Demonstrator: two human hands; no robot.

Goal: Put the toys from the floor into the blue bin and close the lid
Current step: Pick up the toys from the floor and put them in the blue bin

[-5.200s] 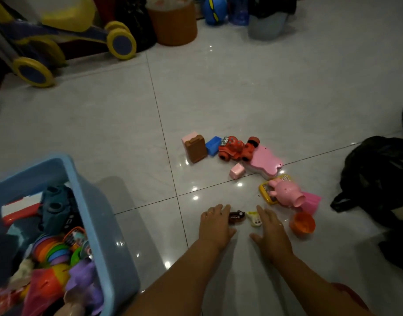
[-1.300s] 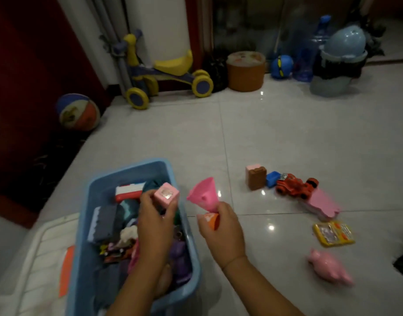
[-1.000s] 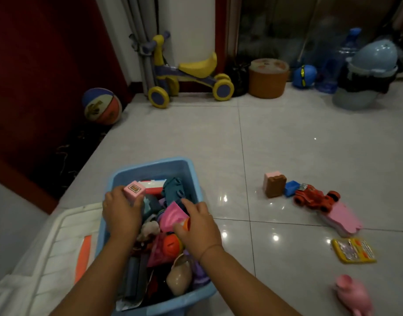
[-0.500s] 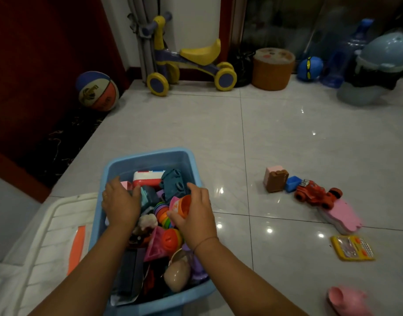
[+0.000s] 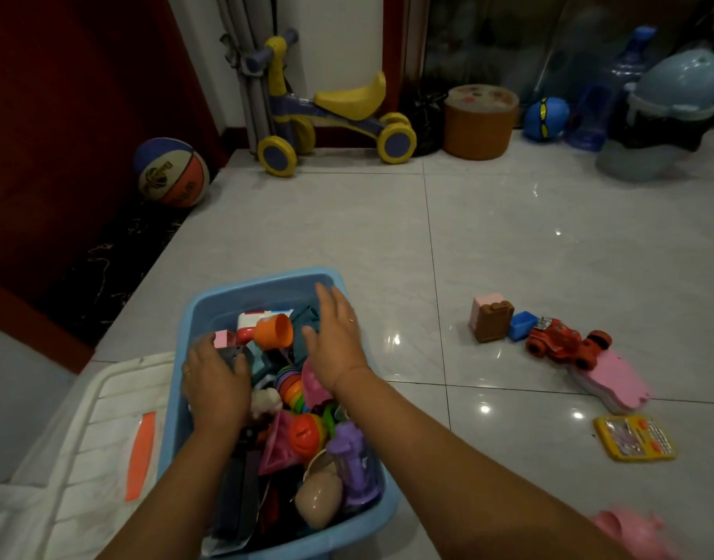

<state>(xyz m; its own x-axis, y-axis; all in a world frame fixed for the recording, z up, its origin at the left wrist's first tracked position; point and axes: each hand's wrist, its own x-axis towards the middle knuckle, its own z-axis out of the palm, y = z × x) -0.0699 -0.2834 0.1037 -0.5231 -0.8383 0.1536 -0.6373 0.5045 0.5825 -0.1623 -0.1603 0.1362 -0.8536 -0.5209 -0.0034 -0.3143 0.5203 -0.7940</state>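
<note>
Head view. The blue bin [image 5: 266, 284], uncovered and heaped with toys, stands on the tiled floor [image 5: 509, 244]; its white lid [image 5: 84, 446] lies flat just beside it on the left. The left hand [image 5: 216, 381] rests palm down on the toys, whether it grips any cannot be told. The right hand [image 5: 337, 337] hovers open and empty above the bin, beside an orange cup [image 5: 274, 331]. On the floor to the right lie a brown block [image 5: 493, 326], a blue block [image 5: 523, 325], a red car [image 5: 565, 346], a pink board [image 5: 608, 379], a yellow card [image 5: 634, 438] and a pink pig [image 5: 630, 533]. A tricycle [image 5: 331, 115] and a ball [image 5: 171, 171] stand by the far wall.
</note>
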